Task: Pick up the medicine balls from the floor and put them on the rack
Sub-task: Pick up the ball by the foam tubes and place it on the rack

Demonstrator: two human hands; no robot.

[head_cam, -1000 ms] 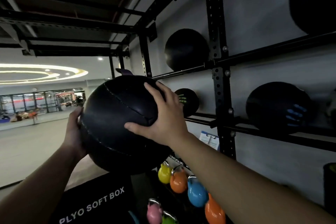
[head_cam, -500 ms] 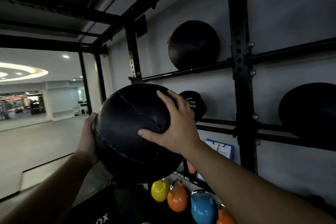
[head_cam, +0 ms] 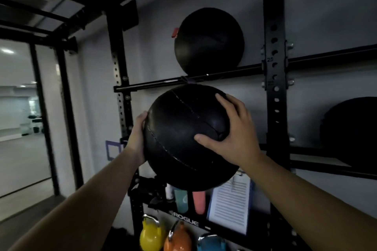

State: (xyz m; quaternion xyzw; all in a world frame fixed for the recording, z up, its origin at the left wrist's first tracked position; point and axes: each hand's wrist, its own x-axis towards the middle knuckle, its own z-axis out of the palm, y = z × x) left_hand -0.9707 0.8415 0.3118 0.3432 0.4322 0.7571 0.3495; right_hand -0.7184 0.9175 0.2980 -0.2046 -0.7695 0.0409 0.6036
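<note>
Head view: held a black medicine ball [head_cam: 183, 138] up against the rack [head_cam: 273, 67], just under the upper bar. Left hand [head_cam: 137, 138] pressed flat on its left side, right hand [head_cam: 232, 136] spread over its right front, both clamped on it. Saw a second ball [head_cam: 210, 40] resting on the bar above, a third [head_cam: 350, 130] far right. Showed yellow [head_cam: 150, 236], orange [head_cam: 177, 238] and blue [head_cam: 211, 243] kettlebells below, with a clipboard [head_cam: 229, 206] behind.

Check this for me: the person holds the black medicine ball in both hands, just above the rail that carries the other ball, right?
Not quite. The head view shows both hands, left hand and right hand, holding the black medicine ball just below the rail that carries the other ball, not above it.
</note>
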